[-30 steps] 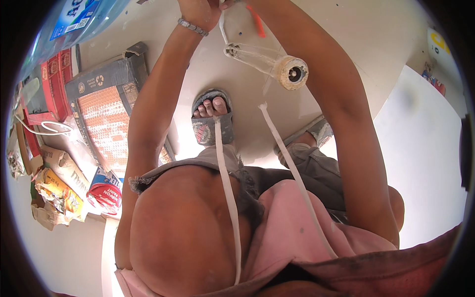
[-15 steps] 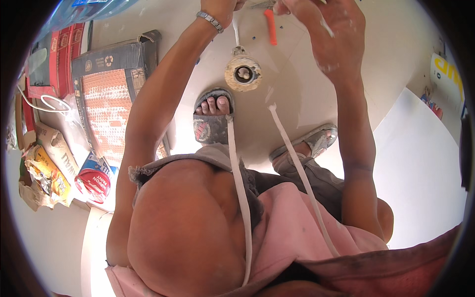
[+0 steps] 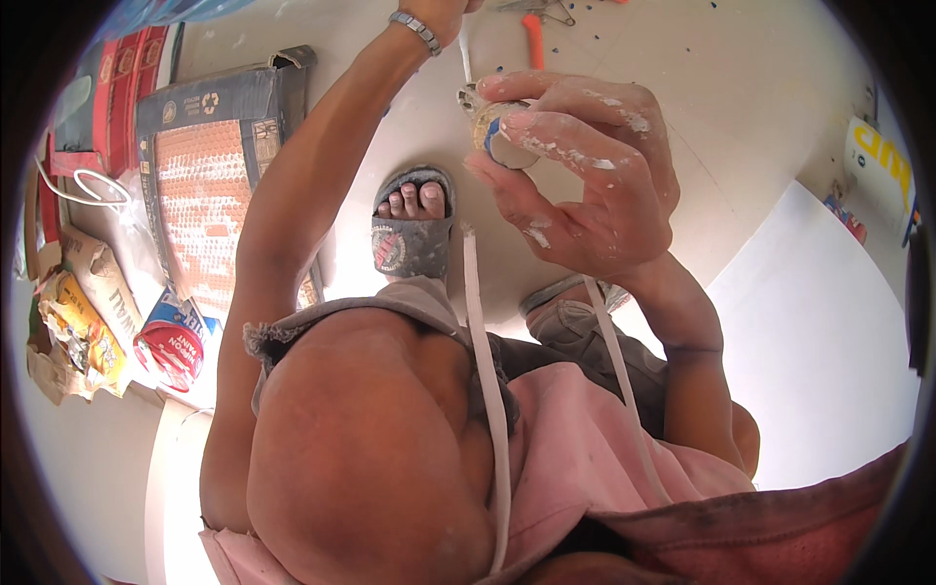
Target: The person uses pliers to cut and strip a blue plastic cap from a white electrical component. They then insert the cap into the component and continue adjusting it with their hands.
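My right hand (image 3: 595, 161) is bent, its thumb and fingers closed around a small round disc (image 3: 512, 151) with a pale face and blue edge. Directly behind the disc shows part of a beige, round fitting (image 3: 484, 125) at the end of a thin white stem (image 3: 465, 54). White smears mark the right hand's fingers. At the top edge, my left hand (image 3: 436, 14) is mostly cut off, and its fingers are out of view, so what it holds cannot be seen. A metal bracelet (image 3: 417, 33) circles that wrist.
An orange-handled tool (image 3: 533, 41) lies on the floor beyond the right hand, among small blue bits. Left of me are a flat dark carton (image 3: 200, 107), a red box (image 3: 122, 88), a paint can (image 3: 171, 353) and torn bags (image 3: 83, 322). My sandalled foot (image 3: 411, 229) stands below.
My right hand has come down and inward from the top edge, and now has the disc between its fingers, against the round fitting. My left arm has barely moved.
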Motion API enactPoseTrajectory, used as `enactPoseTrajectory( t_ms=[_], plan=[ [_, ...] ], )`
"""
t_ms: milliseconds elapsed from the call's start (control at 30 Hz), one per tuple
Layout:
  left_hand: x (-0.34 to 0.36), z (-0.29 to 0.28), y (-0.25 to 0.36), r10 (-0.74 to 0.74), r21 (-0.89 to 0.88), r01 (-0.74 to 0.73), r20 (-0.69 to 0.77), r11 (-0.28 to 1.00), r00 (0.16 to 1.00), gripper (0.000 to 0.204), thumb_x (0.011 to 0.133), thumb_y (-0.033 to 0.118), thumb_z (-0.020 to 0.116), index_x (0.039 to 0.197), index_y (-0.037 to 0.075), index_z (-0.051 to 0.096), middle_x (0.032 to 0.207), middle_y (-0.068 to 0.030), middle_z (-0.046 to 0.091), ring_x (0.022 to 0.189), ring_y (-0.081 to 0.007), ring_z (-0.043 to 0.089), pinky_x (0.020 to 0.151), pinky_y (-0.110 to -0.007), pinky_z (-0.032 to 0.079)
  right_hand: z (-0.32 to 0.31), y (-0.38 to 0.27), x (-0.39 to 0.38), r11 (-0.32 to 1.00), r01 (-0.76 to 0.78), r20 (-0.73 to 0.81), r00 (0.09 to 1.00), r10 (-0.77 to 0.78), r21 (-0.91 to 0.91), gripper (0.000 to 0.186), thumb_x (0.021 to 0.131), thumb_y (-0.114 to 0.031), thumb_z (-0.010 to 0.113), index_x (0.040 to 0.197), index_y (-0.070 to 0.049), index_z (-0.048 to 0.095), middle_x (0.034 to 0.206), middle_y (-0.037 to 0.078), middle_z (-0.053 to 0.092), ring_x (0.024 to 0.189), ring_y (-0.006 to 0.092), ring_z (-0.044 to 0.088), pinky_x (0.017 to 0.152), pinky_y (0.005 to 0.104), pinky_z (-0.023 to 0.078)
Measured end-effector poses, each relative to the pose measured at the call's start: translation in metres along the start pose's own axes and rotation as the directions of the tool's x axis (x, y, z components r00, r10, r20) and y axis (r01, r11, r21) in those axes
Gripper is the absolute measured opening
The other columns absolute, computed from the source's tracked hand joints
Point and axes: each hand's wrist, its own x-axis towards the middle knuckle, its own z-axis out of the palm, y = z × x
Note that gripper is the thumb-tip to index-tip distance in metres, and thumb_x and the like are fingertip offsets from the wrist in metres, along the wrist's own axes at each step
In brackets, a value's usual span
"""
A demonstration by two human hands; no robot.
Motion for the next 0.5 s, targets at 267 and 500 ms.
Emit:
enactPoseTrajectory(
  t_ms=[267, 500],
  plan=[
    [-0.02, 0.068, 0.06, 0.038, 0.067, -0.028, -0.149, 0.997, 0.988, 0.044, 0.105, 0.049, 0.049, 0.093, 0.008, 0.055, 0.07, -0.001, 0.049, 0.051, -0.0131, 0.045, 0.041, -0.025, 0.034, -0.002, 0.003, -0.001, 1.0, -0.019, 0.078, 0.997, 0.02, -0.013, 0.039, 0.072, -0.005, 0.09, 0.104, -0.004, 0.068, 0.1, 0.011, 0.074, 0.092, 0.0257, 0.071, 0.074, 0.033, 0.058],
    [0.014, 0.056, 0.063, 0.038, 0.205, -0.022, -0.075, 0.979, 0.996, 0.052, 0.1, 0.061, 0.055, 0.098, 0.01, 0.054, 0.07, 0.0011, 0.044, 0.055, -0.0136, 0.049, 0.041, -0.022, 0.029, -0.018, 0.006, -0.008, 0.977, -0.172, 0.129, 0.979, 0.156, 0.122, 0.038, 0.09, 0.009, 0.07, 0.123, 0.008, 0.051, 0.115, 0.024, 0.063, 0.105, 0.0368, 0.07, 0.088, 0.0434, 0.061]
  ],
)
